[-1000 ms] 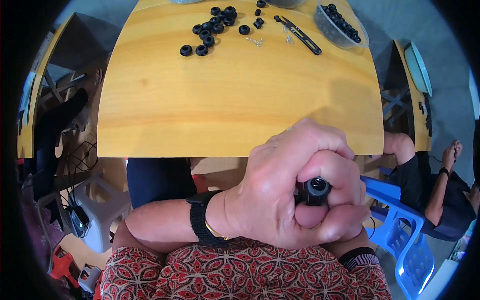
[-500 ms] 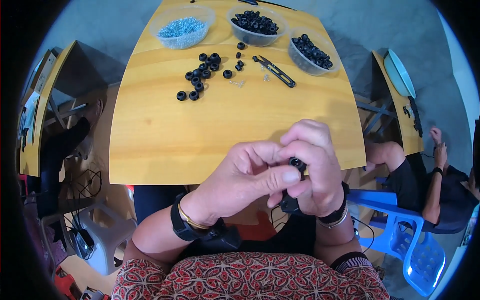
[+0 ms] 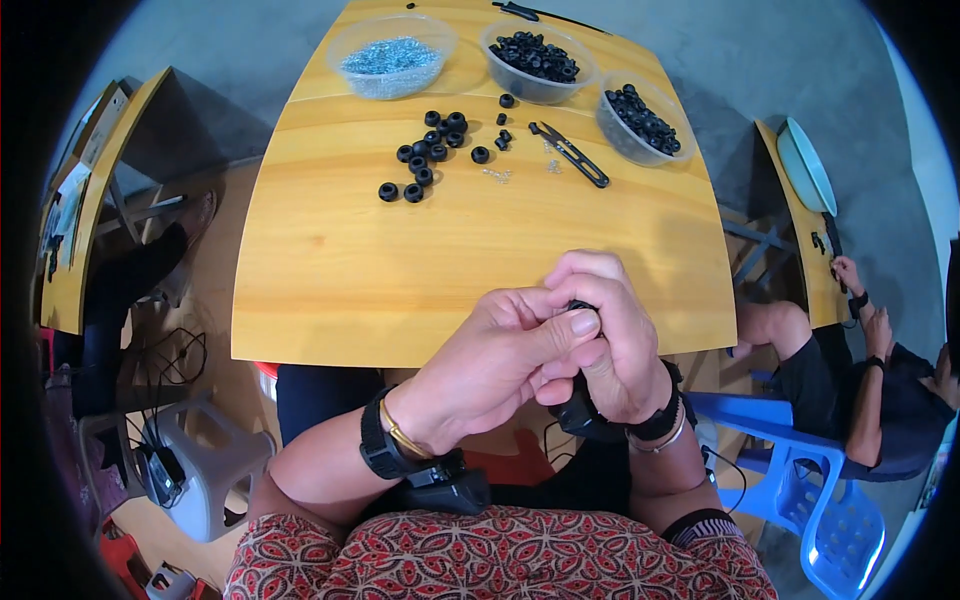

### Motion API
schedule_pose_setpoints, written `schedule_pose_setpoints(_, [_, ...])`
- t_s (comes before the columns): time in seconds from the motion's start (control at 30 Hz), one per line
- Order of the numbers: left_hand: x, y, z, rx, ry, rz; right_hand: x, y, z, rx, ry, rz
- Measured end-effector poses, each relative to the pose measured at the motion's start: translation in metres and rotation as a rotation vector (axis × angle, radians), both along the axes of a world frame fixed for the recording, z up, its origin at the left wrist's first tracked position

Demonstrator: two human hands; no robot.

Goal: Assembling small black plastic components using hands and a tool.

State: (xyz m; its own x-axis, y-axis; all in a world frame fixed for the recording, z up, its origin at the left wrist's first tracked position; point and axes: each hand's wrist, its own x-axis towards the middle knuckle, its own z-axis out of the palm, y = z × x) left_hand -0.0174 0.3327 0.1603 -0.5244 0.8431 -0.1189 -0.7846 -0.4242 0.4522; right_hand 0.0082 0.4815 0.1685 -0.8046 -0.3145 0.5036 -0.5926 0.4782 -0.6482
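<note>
Both my hands meet just over the near edge of the table. My left hand (image 3: 495,350) is closed, its thumb pressing on a small black piece (image 3: 580,304) from above. My right hand (image 3: 622,345) curls around the same piece from the right. Only a bit of dark surface shows between the fingers; the rest is hidden. Farther up the table lie several round black plastic pieces with holes (image 3: 420,150), loosely grouped. Smaller black pieces (image 3: 504,137) and tiny clear or silvery bits (image 3: 497,176) lie beside them, with black thread snips (image 3: 570,155) to the right.
Three clear plastic bowls stand at the back: one of shiny bluish bits (image 3: 390,90), two of black parts (image 3: 540,88) (image 3: 640,150). A co-worker (image 3: 880,400) sits at the right near another table (image 3: 800,240). A blue plastic chair (image 3: 800,470) and a grey stool (image 3: 205,480) flank me.
The view has shifted slightly, so the table's contents appear farther right. My fingers have closed further over the black piece, hiding its hole. The co-worker's hand has moved toward the side table.
</note>
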Motion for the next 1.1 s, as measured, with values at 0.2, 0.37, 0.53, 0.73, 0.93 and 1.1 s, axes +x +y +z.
schedule_pose_setpoints(0.2, [-0.001,0.001,-0.009,-0.152,0.34,0.145,0.005,0.003,0.007,-0.037,0.039,-0.014])
schedule_pose_setpoints(0.37, [0.012,0.013,0.004,-0.157,0.762,0.394,0.02,-0.006,-0.003,-0.128,0.051,-0.034])
schedule_pose_setpoints(0.53, [0.021,0.023,0.005,-0.216,0.94,0.428,0.023,-0.004,-0.005,-0.072,0.09,0.012])
schedule_pose_setpoints(0.73, [0.026,0.03,0.004,-0.21,1.032,0.693,0.021,-0.007,-0.003,-0.12,0.171,0.041])
schedule_pose_setpoints(0.93, [0.026,0.029,0.005,-0.27,1.097,0.841,0.024,-0.009,-0.006,-0.143,0.124,0.042])
schedule_pose_setpoints(1.1, [0.026,0.028,0.009,-0.274,1.114,0.827,0.027,-0.007,-0.005,-0.141,0.062,0.023])
